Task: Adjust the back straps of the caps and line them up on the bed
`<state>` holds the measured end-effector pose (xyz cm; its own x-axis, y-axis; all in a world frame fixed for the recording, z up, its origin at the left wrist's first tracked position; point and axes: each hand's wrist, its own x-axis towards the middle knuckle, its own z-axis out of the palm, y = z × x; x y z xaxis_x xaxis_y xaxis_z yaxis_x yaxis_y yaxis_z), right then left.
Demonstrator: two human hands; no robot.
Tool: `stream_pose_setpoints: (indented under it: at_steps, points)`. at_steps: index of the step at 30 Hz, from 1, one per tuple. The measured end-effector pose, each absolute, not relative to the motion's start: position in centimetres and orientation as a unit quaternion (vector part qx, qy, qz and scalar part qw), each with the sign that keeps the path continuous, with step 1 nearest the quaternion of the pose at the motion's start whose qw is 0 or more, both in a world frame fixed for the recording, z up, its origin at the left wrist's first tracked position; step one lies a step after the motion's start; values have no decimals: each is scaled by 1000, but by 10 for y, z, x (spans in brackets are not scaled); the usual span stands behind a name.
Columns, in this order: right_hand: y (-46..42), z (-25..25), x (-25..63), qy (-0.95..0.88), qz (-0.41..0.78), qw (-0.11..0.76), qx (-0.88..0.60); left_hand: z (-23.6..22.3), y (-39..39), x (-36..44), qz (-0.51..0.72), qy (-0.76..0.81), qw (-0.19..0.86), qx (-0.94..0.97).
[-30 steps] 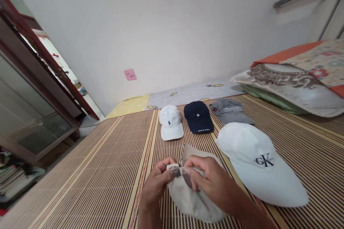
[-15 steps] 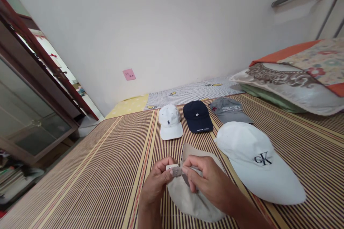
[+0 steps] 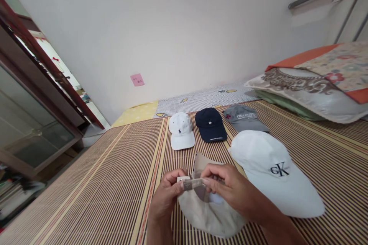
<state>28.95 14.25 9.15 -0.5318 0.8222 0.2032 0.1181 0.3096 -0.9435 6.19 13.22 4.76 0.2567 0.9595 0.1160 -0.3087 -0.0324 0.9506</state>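
Both my hands hold a beige cap (image 3: 208, 214) over the striped bamboo mat (image 3: 115, 183), back side toward me. My left hand (image 3: 166, 197) pinches the metal buckle (image 3: 187, 184) of its rear strap. Fingers of my right hand (image 3: 230, 191) are closed on the strap (image 3: 199, 182) just right of the buckle. A big white cap with a dark logo (image 3: 273, 172) lies close to my right hand.
Further back lie a small white cap (image 3: 181, 136), a navy cap (image 3: 210, 124) and a grey cap (image 3: 244, 118) in a row. Pillows (image 3: 310, 88) are stacked at the right. A glass-fronted cabinet (image 3: 31, 122) stands left; the wall is behind.
My right hand has shifted slightly right along the strap, and more strap shows beside the buckle. The view drifted a little; the other caps stay put.
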Motion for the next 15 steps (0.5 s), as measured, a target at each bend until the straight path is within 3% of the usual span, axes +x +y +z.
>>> stream_pose_setpoints:
  at_steps: [15]
  points:
    - [141, 89, 279, -728, 504, 350, -306, 49, 132, 63, 485, 374, 591, 525]
